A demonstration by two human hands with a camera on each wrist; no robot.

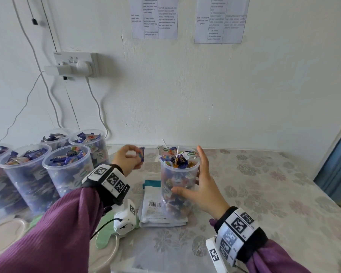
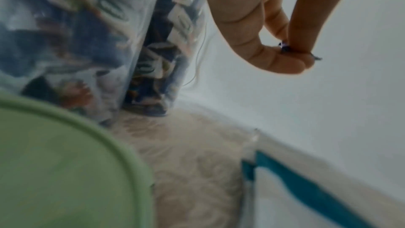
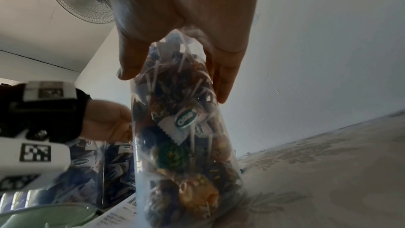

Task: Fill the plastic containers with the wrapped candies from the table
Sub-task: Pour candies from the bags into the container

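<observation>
- Landmark: clear container (image 1: 179, 186) stands upright on a stack of white mailer bags (image 1: 156, 209), mid counter (image 1: 264, 194) w/ floral cloth.
- Container is heaped w/ wrapped candies (image 1: 177, 156) above the rim; two white lollipop sticks poke up.
- Right hand (image 1: 200, 186) on the container's right side: thumb across the front wall, fingers straight up along the far side, palm vs the plastic. Spread, not curled.
- Right wrist view: thumb and fingers (image 3: 221, 82) straddle the container (image 3: 186, 145), touching the wall.
- Left hand (image 1: 126, 160) raised just left of the container rim, apart from it, pinching one blue-wrapped candy (image 1: 141, 154) btwn thumb and fingertips.
- Left wrist view: only a sliver of wrapper (image 2: 285, 48) shows in the pinch; blurred.
- Five more filled containers (image 1: 69, 170) grouped well left of the landmark, by the wall.
- Green lid (image 1: 104, 233) and white lids (image 1: 6, 235) lie near-left of the landmark, under the left arm.
</observation>
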